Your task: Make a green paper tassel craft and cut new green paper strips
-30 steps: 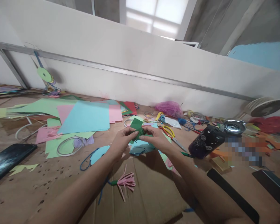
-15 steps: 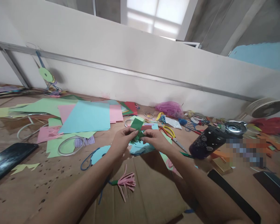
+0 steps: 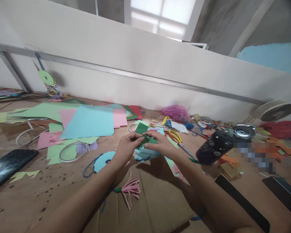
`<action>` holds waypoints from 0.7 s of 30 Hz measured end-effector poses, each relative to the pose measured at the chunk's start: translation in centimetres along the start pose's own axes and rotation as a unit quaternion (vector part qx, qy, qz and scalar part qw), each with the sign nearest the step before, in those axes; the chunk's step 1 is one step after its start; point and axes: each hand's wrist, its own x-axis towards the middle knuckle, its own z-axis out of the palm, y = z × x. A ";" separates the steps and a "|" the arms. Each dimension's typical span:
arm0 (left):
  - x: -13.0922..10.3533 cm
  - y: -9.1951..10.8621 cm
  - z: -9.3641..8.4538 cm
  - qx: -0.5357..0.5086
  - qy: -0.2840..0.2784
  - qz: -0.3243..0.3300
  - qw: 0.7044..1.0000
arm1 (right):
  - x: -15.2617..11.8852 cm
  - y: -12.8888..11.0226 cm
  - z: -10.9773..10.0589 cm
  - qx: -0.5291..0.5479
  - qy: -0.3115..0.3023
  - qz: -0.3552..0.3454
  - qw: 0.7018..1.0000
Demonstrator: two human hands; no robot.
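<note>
Between my two hands is a green paper strip (image 3: 141,128) with a fringed lower edge. My left hand (image 3: 129,145) pinches its left side, thumb on top. At its other side my right hand (image 3: 158,144) has its fingers closed on the paper, partly covering the fringe. Just beneath my hands lies blue paper (image 3: 146,154). Nearer me, a pink paper tassel (image 3: 131,190) with a green wrapped top and a blue cord rests on the cardboard (image 3: 160,200). A blue paper disc (image 3: 103,161) with a cord loop lies left of my left hand.
Large coloured paper sheets (image 3: 89,121) spread at the back left. Scissors with yellow and red handles (image 3: 176,136) lie beyond my right hand, beside a dark bottle (image 3: 212,147). A phone (image 3: 12,166) is at far left. A white wall (image 3: 126,58) closes off the back.
My right hand's fingers have shifted on the green paper, now reaching over its upper part and covering more of it. My left hand keeps its pinch nearly in place.
</note>
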 end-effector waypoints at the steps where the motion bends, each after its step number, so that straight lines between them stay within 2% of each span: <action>1: -0.1 0.1 0.1 0.006 -0.004 0.002 1.000 | 0.0 0.1 0.4 0.008 -0.008 0.000 1.000; 5: -0.3 0.4 0.3 -0.003 -0.013 -0.021 1.000 | -0.1 1.2 1.5 0.076 -0.055 0.040 0.995; 8: -0.4 0.4 0.4 -0.017 -0.006 -0.038 0.999 | -0.1 1.8 1.7 0.100 -0.061 0.058 0.991; 15: -0.3 0.2 0.4 -0.026 0.023 -0.039 0.999 | 0.1 1.7 1.0 0.038 -0.088 0.066 0.993; 21: 0.5 0.3 -0.7 -0.040 0.047 0.000 0.998 | 0.0 1.2 -0.2 -0.019 -0.131 0.098 0.986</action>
